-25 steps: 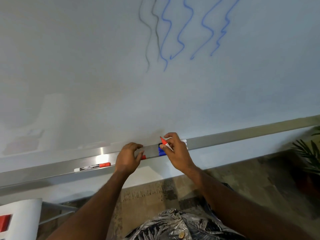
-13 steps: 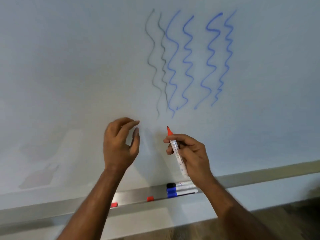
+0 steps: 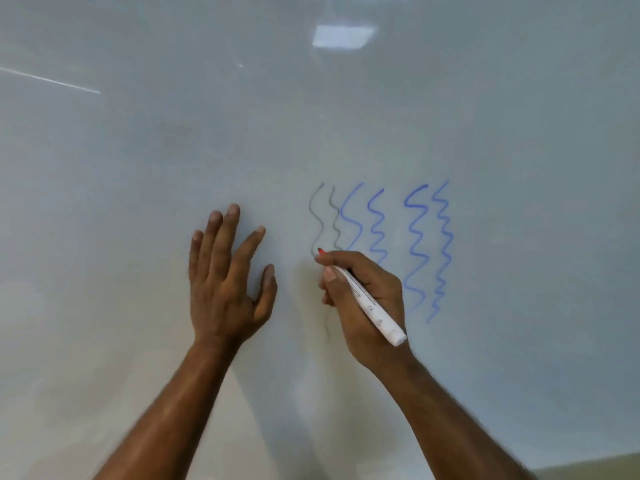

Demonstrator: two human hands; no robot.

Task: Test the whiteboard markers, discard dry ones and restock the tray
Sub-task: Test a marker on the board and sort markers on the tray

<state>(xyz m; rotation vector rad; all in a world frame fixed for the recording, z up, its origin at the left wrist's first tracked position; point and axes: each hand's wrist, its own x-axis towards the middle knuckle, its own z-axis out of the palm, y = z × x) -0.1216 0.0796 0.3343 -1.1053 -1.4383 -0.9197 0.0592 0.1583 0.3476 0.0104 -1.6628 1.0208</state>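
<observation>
My right hand (image 3: 363, 299) grips an uncapped red whiteboard marker (image 3: 374, 311) with a white barrel. Its red tip (image 3: 321, 251) touches the whiteboard (image 3: 138, 168) at the lower end of the leftmost grey squiggle. My left hand (image 3: 227, 271) lies against the board with straight, spread fingers, just left of the marker. Two faint grey wavy lines (image 3: 320, 220) and several blue wavy lines (image 3: 419, 251) run down the board to the right of my left hand. No red line shows on the board. The marker tray is out of view.
A bright ceiling-light reflection (image 3: 343, 36) shows near the board's top. A sliver of the board's lower edge (image 3: 588, 465) appears at the bottom right corner.
The view has tilted up, so the tray has dropped out of sight. My right hand carried the red marker up to the grey squiggle. My left hand opened and laid flat on the board.
</observation>
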